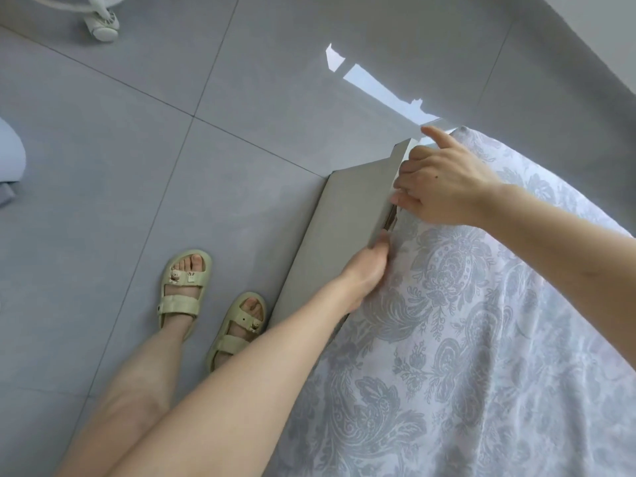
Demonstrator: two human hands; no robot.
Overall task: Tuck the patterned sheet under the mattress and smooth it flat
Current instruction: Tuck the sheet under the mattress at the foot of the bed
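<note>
The patterned sheet (481,321) covers the bed, cut off at right. The left hand (368,270) dips between it and the grey bed frame (351,208), its fingers hidden and grip unclear. The right hand (444,180) clutches the sheet's corner edge.

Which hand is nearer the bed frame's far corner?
Right. The right hand is at the far corner of the bed frame; the left hand is further back along its side, against the patterned sheet.

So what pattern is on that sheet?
The sheet has grey paisley florals on white; head view.
</note>
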